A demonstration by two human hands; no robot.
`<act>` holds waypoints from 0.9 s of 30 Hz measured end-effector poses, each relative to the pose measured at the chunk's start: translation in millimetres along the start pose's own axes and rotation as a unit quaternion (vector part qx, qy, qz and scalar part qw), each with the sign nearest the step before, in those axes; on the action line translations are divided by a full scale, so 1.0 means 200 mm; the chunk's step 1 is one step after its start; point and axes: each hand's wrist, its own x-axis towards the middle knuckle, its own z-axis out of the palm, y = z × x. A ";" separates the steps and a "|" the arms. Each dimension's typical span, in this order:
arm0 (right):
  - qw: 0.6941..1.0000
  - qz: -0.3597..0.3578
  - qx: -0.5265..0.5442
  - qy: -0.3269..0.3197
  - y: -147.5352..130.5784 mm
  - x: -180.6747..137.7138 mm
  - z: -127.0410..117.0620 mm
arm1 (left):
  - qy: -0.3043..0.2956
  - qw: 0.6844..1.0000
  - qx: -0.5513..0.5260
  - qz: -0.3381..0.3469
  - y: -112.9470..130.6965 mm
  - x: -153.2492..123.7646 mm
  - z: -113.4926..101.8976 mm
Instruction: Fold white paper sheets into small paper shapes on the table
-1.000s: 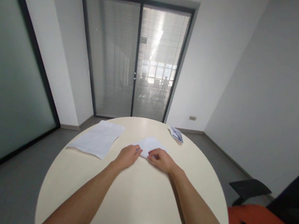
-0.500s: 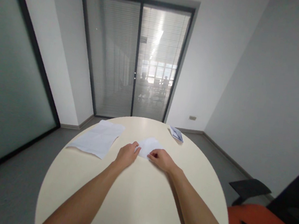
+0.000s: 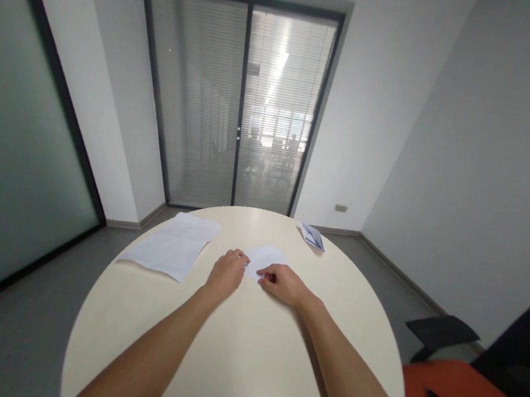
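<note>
A small white piece of thin paper (image 3: 265, 253) lies near the middle of the surface (image 3: 237, 349), just beyond and between my two hands. It looks folded in part, judging by its compact outline; both hands are at it, so I judge the work unfinished, though the creases are too faint to count. My left hand (image 3: 226, 274) rests knuckles up at its left side, fingers bent; my right hand (image 3: 287, 284) curls at its near edge, a dark gap showing between thumb and forefinger. Whether either grip is clamped on the paper, I cannot tell. Both forearms reach forward, converging. To the left lies a large white sheet, slightly creased (image 3: 170, 245), opened out; at the far right, a folded grey-blue and white paper (image 3: 312, 237) sits well apart from my hands.
</note>
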 end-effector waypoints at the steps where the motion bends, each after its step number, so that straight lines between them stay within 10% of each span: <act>1: 1.000 -0.006 0.005 -0.008 -0.01 0.00 0.01 | -0.007 1.000 0.008 0.002 0.00 0.00 0.00; 17: 0.998 -0.058 -0.033 0.003 0.02 -0.01 -0.01 | -0.027 0.999 0.027 -0.029 0.05 -0.03 0.00; 27: 0.995 -0.069 -0.076 0.018 0.03 -0.02 -0.01 | -0.148 0.988 -0.028 -0.010 -0.07 -0.02 0.04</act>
